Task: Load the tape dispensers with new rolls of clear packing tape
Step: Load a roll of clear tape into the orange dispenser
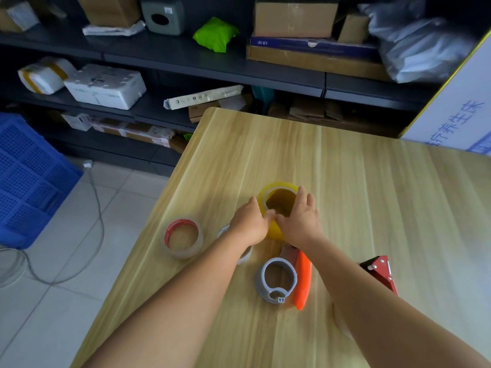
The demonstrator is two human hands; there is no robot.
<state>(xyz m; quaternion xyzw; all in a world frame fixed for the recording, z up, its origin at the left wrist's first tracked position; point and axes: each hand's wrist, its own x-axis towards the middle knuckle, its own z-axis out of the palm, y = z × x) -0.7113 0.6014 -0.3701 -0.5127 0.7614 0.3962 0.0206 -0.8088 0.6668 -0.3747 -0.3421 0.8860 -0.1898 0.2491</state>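
A thick yellowish roll of tape (276, 188) stands on the wooden table (372, 195). My left hand (251, 221) grips its left side and my right hand (301, 216) grips its right side and rim. A clear roll with a red core (183, 239) lies left of my hands. Another roll (245, 257) is mostly hidden under my left forearm. A grey ring dispenser with an orange handle (288, 281) lies near me. A red metal dispenser (381, 273) lies on the right, partly behind my right arm.
The table's left edge drops to a tiled floor with a grey cable (98, 216) and a blue crate (29, 179). Dark shelves (212, 65) with boxes and parcels stand behind. A white board (459, 112) leans at the far right.
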